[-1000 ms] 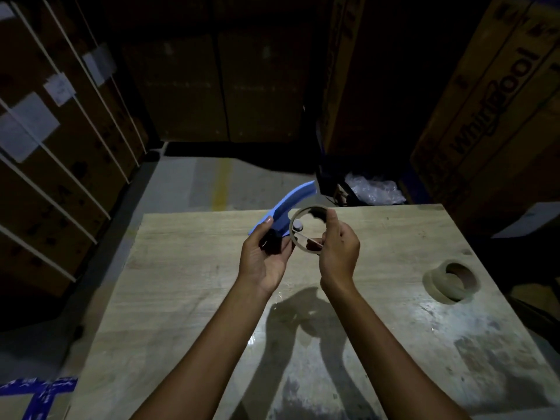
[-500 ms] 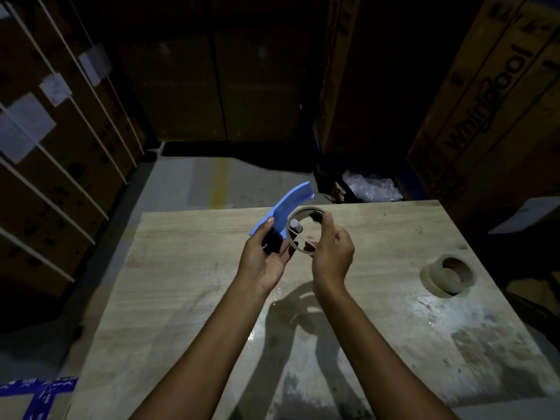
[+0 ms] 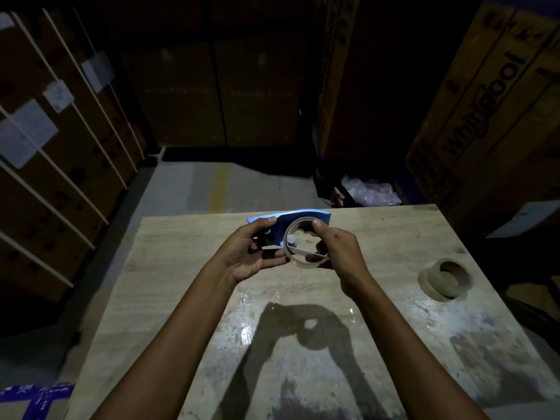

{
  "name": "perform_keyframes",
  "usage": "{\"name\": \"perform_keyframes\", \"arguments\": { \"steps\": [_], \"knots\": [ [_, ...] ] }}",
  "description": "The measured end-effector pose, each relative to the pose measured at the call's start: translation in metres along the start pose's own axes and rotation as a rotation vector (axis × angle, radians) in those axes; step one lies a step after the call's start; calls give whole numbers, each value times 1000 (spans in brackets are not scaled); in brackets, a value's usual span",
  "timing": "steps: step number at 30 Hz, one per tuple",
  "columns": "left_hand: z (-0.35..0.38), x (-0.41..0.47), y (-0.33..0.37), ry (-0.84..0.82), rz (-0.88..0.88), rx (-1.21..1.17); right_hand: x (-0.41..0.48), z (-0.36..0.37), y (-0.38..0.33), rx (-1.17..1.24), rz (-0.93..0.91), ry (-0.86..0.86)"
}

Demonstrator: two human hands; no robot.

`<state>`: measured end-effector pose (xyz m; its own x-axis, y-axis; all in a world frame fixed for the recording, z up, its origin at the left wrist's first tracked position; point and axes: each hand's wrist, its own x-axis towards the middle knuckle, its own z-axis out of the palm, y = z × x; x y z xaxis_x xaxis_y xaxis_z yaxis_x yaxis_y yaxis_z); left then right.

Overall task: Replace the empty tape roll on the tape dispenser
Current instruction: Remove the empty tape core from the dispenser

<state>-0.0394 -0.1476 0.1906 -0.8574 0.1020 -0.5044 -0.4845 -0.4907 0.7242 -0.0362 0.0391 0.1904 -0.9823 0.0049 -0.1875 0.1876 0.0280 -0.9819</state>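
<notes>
Above the tabletop (image 3: pixel 188 298), the left hand (image 3: pixel 247 256) is clamped on the blue dispenser (image 3: pixel 281 227); the right hand (image 3: pixel 339 253) pinches the empty core (image 3: pixel 295 262) on it. A fresh roll (image 3: pixel 436 283) lies well right

The left hand (image 3: pixel 247 256) hides the tape dispenser's (image 3: pixel 298 218) handle; both forearms run off the bottom edge.
</notes>
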Motion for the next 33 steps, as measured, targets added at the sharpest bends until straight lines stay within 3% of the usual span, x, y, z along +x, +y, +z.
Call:
{"name": "perform_keyframes", "arguments": {
  "steps": [7,9,11,13,15,18,21,25,30,33],
  "knots": [
    [11,-6,0,7,72,82,-4,-1,3,62,136,17],
    [14,-6,-2,40,97,76,-2,-3,8,45,118,98],
    [18,-7,-4,78,105,71,-1,-7,12,-109,5,209],
    [21,-7,-4,109,92,61,-4,-12,8,-353,-246,242],
    [26,-8,-5,129,84,50,-8,-13,0,-544,-500,168],
    [36,-10,-6,181,113,31,-9,-11,-5,-732,-601,8],
    [44,-12,-8,189,139,34,-3,-14,-3,-783,-584,38],
    [53,-17,-13,152,183,125,1,-21,-2,-633,-511,91],
    [68,-22,-19,165,312,276,0,-36,-4,-349,-257,115],
    [79,-21,-22,183,382,389,-3,-44,-13,-33,11,40]
  ]
}}
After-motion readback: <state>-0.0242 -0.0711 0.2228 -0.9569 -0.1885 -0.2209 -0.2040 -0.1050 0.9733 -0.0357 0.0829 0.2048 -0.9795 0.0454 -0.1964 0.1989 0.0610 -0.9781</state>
